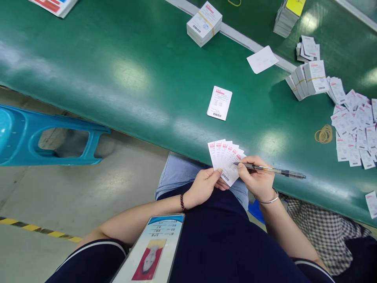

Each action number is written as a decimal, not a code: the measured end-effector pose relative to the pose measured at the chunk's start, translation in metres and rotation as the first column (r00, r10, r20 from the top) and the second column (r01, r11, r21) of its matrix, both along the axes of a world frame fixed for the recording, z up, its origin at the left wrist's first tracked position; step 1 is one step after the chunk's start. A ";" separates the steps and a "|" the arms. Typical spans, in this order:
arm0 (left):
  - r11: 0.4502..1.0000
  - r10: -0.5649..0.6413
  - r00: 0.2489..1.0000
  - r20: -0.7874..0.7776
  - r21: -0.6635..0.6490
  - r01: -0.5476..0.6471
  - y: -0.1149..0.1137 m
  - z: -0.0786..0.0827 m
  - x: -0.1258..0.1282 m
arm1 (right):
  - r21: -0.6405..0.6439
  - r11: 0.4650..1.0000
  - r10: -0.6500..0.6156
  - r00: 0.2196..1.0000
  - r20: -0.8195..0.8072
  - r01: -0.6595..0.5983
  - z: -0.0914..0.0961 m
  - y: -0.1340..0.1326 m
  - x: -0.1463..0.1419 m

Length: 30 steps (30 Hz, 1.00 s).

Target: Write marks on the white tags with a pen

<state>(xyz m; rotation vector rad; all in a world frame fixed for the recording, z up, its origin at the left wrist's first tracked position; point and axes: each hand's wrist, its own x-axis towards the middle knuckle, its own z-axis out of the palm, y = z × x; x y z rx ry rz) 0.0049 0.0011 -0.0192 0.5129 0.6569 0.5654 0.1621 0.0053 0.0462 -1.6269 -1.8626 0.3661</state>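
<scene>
My left hand [206,183] pinches a fan of white printed cards [225,159] near its lower edge, thumb on top. The cards have red headings and are spread over the table's front edge, above my lap. In my right hand [257,177] is a pen [273,170], held in a writing grip. Its tip rests at or just over the top card; I cannot tell whether it touches. Beyond the fan, a small stack of similar cards [219,103] lies flat on the green table [165,118].
A banded card block [204,23] sits at the back. Right of it are a blank white slip [262,59], banded bundles [308,80], rubber bands [323,134] and a spread of loose cards [355,122]. A blue plastic stool [17,135] stands on the floor at left.
</scene>
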 end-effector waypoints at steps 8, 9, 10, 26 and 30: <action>0.999 -0.006 1.000 -0.029 0.035 0.007 -0.001 -0.001 0.001 | 0.037 0.999 -0.005 0.995 0.097 0.002 -0.010 -0.002 0.004; 0.999 -0.003 1.000 -0.027 0.036 0.004 -0.001 -0.001 0.001 | 0.038 0.999 0.000 0.995 0.098 -0.003 -0.010 -0.002 0.003; 0.999 -0.003 1.000 -0.026 0.037 0.004 -0.001 -0.001 0.001 | 0.039 0.999 0.003 0.995 0.096 -0.007 -0.010 -0.001 0.003; 0.999 0.000 1.000 -0.016 0.040 0.000 0.000 -0.001 0.002 | 0.053 0.998 0.010 0.993 0.121 -0.017 -0.008 -0.001 0.000; 0.999 0.003 1.000 -0.006 0.043 -0.003 0.000 0.000 0.001 | 0.052 0.998 0.017 0.993 0.115 -0.024 -0.009 -0.001 0.001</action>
